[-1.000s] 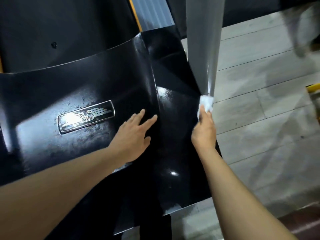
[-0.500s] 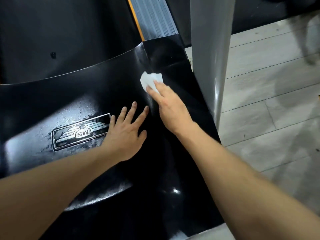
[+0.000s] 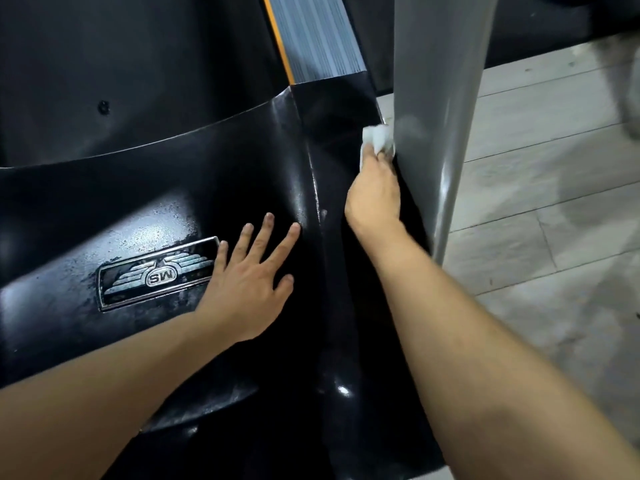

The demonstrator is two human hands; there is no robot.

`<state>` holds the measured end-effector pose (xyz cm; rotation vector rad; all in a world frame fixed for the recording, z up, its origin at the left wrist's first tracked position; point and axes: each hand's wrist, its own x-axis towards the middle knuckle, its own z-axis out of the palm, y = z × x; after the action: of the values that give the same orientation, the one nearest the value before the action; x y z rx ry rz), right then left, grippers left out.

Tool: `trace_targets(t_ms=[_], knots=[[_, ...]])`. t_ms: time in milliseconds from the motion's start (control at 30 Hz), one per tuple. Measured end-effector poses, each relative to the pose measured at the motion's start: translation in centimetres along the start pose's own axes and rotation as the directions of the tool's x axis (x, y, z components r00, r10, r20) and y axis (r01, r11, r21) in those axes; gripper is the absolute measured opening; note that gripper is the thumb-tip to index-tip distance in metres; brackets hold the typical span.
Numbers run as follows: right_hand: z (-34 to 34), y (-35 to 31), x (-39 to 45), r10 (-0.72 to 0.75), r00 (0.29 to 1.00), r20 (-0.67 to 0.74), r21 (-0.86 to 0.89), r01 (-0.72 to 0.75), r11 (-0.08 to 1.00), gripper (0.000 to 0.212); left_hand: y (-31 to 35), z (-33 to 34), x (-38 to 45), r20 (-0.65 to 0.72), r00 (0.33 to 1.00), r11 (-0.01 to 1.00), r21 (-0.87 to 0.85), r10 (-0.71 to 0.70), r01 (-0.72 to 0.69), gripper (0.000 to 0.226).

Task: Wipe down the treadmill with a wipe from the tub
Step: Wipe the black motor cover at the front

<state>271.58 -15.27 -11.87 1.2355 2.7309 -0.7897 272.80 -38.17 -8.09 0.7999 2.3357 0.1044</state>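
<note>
The treadmill's glossy black motor cover (image 3: 156, 188) fills the left and centre of the view, with a silver badge (image 3: 157, 274) on it. My left hand (image 3: 249, 282) lies flat on the cover beside the badge, fingers spread. My right hand (image 3: 374, 192) grips a crumpled white wipe (image 3: 377, 138) and presses it where the cover meets the grey upright post (image 3: 440, 109). The tub is not in view.
A ribbed grey side rail (image 3: 317, 39) with an orange strip runs away at the top centre. Grey plank flooring (image 3: 540, 216) lies to the right of the post. A blurred dark shape sits at the top right corner.
My right hand has swept the wipe from the middle ridge of the cover rightward to the foot of the grey post. The left hand stays flat beside the badge.
</note>
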Motion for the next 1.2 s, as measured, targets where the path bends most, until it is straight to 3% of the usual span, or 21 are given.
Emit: trace_targets(t_ms=[233,367,500,600,900,1100,1200], knots=[[-3.1,9.7,-11.7,0.155,0.987,-0.031,0.026,-0.154,0.988,0.072,1.0,-1.2,-0.1,0.053,0.998,0.998,0.043,-0.041,0.039,0.08],[-4.2,16.4,-15.5,0.387,0.91,0.145,-0.028,-0.388,0.921,0.05,2.7,-2.4,-1.0,0.095,0.991,0.995,0.039,-0.091,0.088,0.079],[-6.5,19.6,-17.8,0.439,0.838,0.325,-0.025,-0.457,0.889,0.047,4.8,-2.5,-4.4,0.147,0.988,0.997,0.072,-0.045,0.034,0.075],[-9.8,19.2,-19.8,0.436,0.825,0.36,-0.022,-0.46,0.888,0.036,6.6,-3.2,-8.1,0.143,0.99,0.999,0.054,-0.009,0.002,0.073],[-22.7,12.2,-27.1,0.207,0.965,0.159,0.011,-0.212,0.977,0.04,12.2,-11.5,-19.0,-0.007,0.971,0.965,0.121,0.237,-0.234,0.067],[-32.9,6.9,-32.2,0.108,0.993,-0.049,0.096,-0.103,0.99,0.029,17.0,-19.1,-26.1,-0.196,0.873,0.89,0.197,0.447,-0.412,0.057],[-38.4,4.0,-34.6,0.075,0.984,-0.159,0.118,-0.057,0.991,0.024,19.3,-22.9,-29.7,-0.287,0.788,0.839,0.21,0.544,-0.503,0.05]])
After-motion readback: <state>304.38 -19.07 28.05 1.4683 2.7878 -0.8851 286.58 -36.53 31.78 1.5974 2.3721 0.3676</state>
